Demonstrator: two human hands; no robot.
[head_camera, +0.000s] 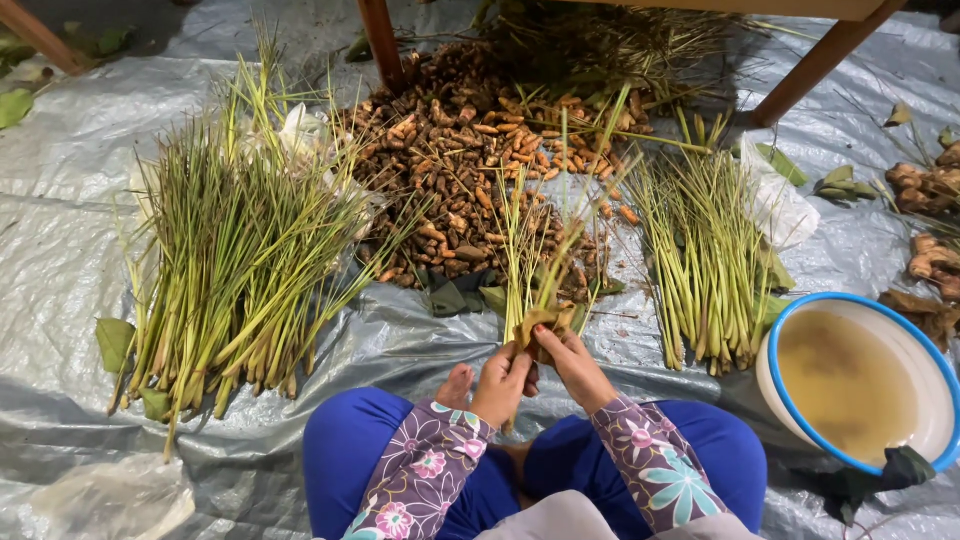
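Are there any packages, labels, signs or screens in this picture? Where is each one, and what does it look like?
No labels, signs or screens.
Clear plastic bag: bottom left on the grey tarp, crumpled, see-through.
White plastic bag: right of the smaller lemongrass pile, crumpled, whitish.
White plastic bag: behind the large lemongrass pile, partly hidden.

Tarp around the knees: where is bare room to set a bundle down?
Bare tarp lies left of the big stalk pile, and between that pile and the left knee. Crowded ahead with roots; basin blocks the right.
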